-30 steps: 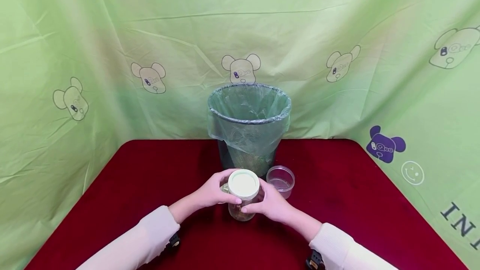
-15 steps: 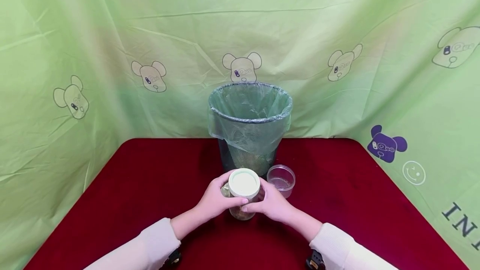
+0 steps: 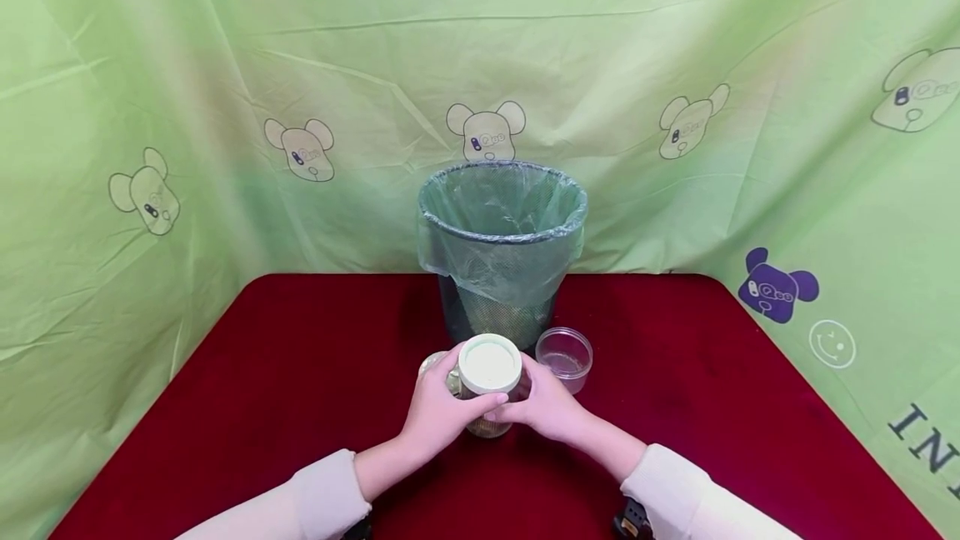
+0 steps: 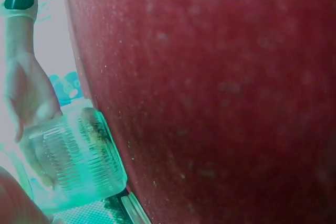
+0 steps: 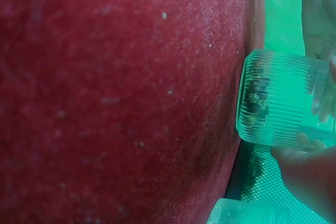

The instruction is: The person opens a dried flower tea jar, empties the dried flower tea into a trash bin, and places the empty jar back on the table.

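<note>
A clear ribbed jar [image 5: 278,100] with a white lid [image 3: 490,362] stands upright on the red cloth, between both hands. Dark and yellowish bits lie at its bottom. My left hand [image 3: 433,417] grips the jar near the lid, its thumb across the front. From the other side my right hand [image 3: 553,408] holds the jar lower down, and the two thumbs meet or overlap in front. Behind the left hand a round clear piece [image 3: 430,362] partly shows, the rest hidden. In the left wrist view the right hand's palm and fingers show beyond the jar wall.
A dark mesh bin [image 3: 502,311] lined with a clear plastic bag stands right behind the jar. An open clear round container [image 3: 566,357] sits just right of the right hand. Red cloth [image 3: 315,357] covers the table; green printed fabric [image 3: 360,65] hangs around it.
My left hand has turned round the jar, its wrist shifting right and its thumb sliding over toward the right thumb. More of the clear piece shows behind it. The right hand stays put.
</note>
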### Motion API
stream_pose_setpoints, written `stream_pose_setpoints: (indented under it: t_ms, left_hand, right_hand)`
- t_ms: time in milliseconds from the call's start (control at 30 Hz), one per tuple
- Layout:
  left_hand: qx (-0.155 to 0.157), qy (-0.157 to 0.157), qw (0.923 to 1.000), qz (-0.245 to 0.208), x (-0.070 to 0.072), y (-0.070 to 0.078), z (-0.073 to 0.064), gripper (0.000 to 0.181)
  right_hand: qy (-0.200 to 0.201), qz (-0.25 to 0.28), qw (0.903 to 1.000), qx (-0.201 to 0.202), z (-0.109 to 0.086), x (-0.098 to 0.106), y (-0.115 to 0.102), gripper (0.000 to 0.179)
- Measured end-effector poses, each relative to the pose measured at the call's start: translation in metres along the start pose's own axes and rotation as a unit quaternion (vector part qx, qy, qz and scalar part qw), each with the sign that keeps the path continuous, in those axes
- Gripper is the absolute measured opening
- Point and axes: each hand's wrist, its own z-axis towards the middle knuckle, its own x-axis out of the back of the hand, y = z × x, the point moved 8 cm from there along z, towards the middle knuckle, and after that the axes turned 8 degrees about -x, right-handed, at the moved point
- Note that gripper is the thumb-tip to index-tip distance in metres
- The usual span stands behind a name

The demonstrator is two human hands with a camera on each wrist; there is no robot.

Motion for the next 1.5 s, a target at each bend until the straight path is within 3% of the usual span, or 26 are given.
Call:
stream_pose_setpoints:
  t_ms: [133,400,633,967,1167,1500]
  left_hand:
    - [0.003,-0.018,0.9998,-0.009,-0.001,-0.002,0.000,0.072]
    - [0.005,-0.103,0.9933,-0.052,-0.002,-0.013,0.009,0.073]
    - [-0.022,-0.195,0.9753,-0.102,-0.005,-0.019,0.024,0.072]
    - [-0.059,-0.269,0.9520,-0.135,-0.012,-0.015,0.036,0.076]
    - [-0.057,-0.286,0.9458,-0.142,-0.017,-0.019,0.038,0.074]
    - [-0.049,-0.260,0.9534,-0.145,-0.017,-0.016,0.034,0.071]
  right_hand:
    - [0.001,-0.008,0.9999,0.012,-0.001,0.000,-0.001,0.075]
    - [0.000,0.008,1.0000,-0.002,0.002,0.000,0.002,0.075]
    - [-0.007,0.017,0.9998,-0.005,0.002,-0.001,0.003,0.076]
    - [-0.008,0.019,0.9997,-0.009,0.002,0.000,0.005,0.078]
    - [-0.008,0.019,0.9997,-0.009,0.002,0.000,0.005,0.078]
    - [-0.009,0.023,0.9996,-0.014,0.002,-0.001,0.005,0.078]
